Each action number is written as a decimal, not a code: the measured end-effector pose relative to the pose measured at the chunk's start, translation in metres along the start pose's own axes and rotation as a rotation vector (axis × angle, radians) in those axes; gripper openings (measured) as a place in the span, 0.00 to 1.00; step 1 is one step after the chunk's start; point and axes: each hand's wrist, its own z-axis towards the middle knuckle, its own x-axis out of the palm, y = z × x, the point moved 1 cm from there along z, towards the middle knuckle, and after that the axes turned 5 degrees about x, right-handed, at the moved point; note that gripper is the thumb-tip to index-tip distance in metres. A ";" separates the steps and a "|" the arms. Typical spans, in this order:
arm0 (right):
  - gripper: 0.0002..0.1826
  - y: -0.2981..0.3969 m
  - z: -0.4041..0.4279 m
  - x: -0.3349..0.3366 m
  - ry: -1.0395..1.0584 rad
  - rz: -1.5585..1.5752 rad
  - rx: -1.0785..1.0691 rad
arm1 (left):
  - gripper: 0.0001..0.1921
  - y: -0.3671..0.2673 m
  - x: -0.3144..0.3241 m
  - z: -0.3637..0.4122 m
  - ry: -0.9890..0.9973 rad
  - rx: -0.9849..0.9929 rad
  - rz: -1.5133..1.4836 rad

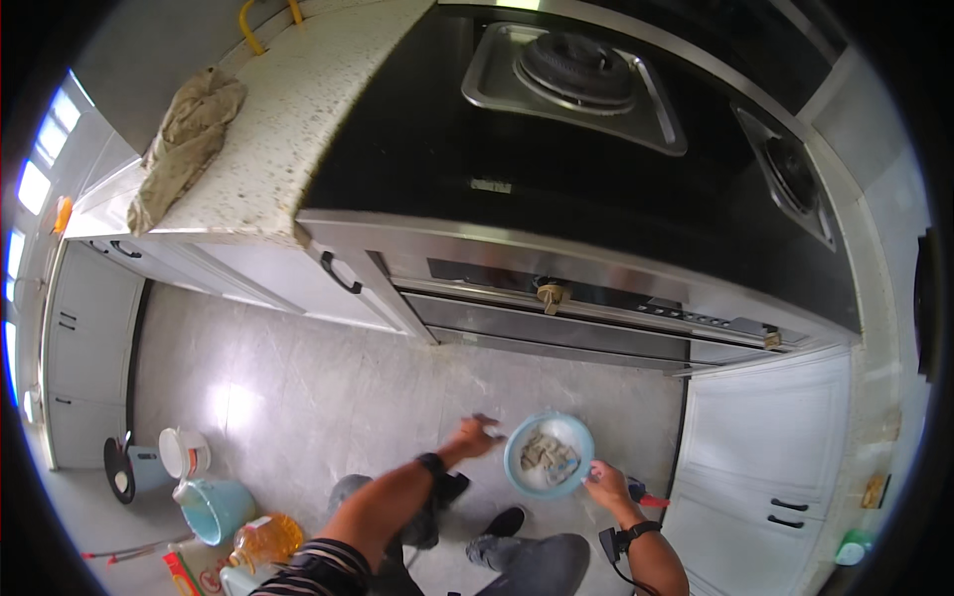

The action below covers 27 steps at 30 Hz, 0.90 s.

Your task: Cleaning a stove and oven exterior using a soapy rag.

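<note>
A light blue plastic basin (512, 463) is low down near the grey floor, in front of the stove unit. Inside it lies a wet, crumpled beige cloth (548, 451) amid whitish suds or water. My right hand (609, 488) grips the basin's rim on the lower right side. To the left of the basin, my left hand (477, 437) is held apart from the rim with its fingers spread and nothing in it. A red and dark object (647, 493), partly hidden by my right wrist, lies on the floor.
Above stands a black gas stove (417, 156) with steel edging. A twisted beige cloth (190, 141) rests on the speckled countertop (291, 112). At lower left are a blue bucket (216, 510), a white tub (182, 452) and an oil jug (272, 538). White cabinets (760, 439) bound the right.
</note>
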 end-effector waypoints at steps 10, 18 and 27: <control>0.23 0.034 -0.185 -0.096 0.196 0.117 0.238 | 0.23 0.134 -0.200 -0.307 -0.538 -0.682 -0.217; 0.22 0.071 -0.276 -0.162 0.258 0.104 0.239 | 0.20 0.098 -0.209 -0.486 -0.670 -0.844 -0.321; 0.21 -0.002 -0.265 -0.140 0.214 -0.034 0.281 | 0.19 0.095 -0.180 -0.425 -0.694 -0.652 -0.395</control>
